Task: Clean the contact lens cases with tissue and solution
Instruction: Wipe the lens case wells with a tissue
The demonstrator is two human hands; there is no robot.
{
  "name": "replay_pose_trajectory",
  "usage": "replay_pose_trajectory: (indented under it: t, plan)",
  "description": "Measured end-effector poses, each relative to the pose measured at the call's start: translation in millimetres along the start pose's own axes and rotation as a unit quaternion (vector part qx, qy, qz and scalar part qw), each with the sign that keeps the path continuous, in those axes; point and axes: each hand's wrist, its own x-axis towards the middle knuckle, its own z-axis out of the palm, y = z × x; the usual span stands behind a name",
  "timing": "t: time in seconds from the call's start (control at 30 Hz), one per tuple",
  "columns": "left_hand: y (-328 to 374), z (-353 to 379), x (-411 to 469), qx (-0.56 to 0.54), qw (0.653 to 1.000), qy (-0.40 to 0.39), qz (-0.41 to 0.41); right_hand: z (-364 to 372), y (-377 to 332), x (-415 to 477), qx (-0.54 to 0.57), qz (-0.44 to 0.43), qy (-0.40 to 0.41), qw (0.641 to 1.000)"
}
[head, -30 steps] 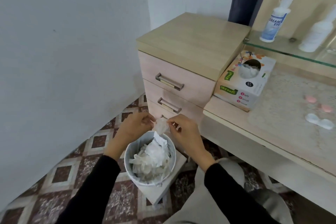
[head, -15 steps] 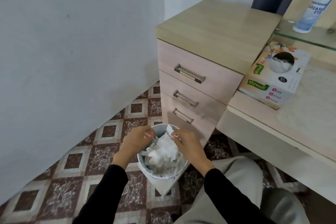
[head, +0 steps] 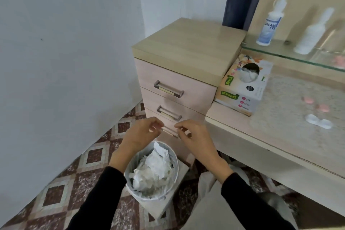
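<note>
My left hand [head: 143, 132] and my right hand [head: 194, 136] hover side by side above a small white bin [head: 172, 188] on the floor, both with loosely curled fingers and nothing in them. The bin is full of crumpled white tissue [head: 155, 168]. On the desk to the right lies a white contact lens case [head: 319, 123] with two pink caps [head: 315, 103] beside it. A tissue box [head: 242, 89] stands at the desk's left end. A solution bottle [head: 268, 28] stands on the glass shelf [head: 291, 56] above.
A wooden drawer unit [head: 179, 73] with metal handles stands right behind my hands. A second white bottle [head: 309, 37] is on the shelf. The grey wall [head: 65, 61] closes off the left; patterned floor tiles [head: 74, 183] lie below. My knees are under the desk edge.
Both hands held a tissue over the bin, pushed it in, then let go and rose above it. The view tilted back up toward the desk.
</note>
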Motion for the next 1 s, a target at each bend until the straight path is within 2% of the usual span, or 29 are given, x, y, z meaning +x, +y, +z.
replay_pose_trajectory:
  t: [0.23, 0.57, 0.83, 1.0]
  plan:
    - [86.2, 17.1, 33.9, -0.051, 0.995, -0.011, 0.085, -83.9, 8.0, -7.1, -0.014, -0.015, 0.105, 0.994]
    - [219.4, 97.1, 64.2, -0.082, 0.975, -0.103, 0.178, -206.4, 62.1, -51.2, -0.046, 0.055, 0.226, 0.972]
    - [280.1, 159.6, 80.9, -0.073, 0.971, -0.112, 0.199, -263.0, 107.4, -85.0, -0.133, 0.161, 0.279, 0.938]
    - [296.0, 195.2, 90.2, -0.003, 0.969, -0.1, 0.227, -282.6, 129.5, -89.8, -0.154, 0.215, 0.254, 0.93]
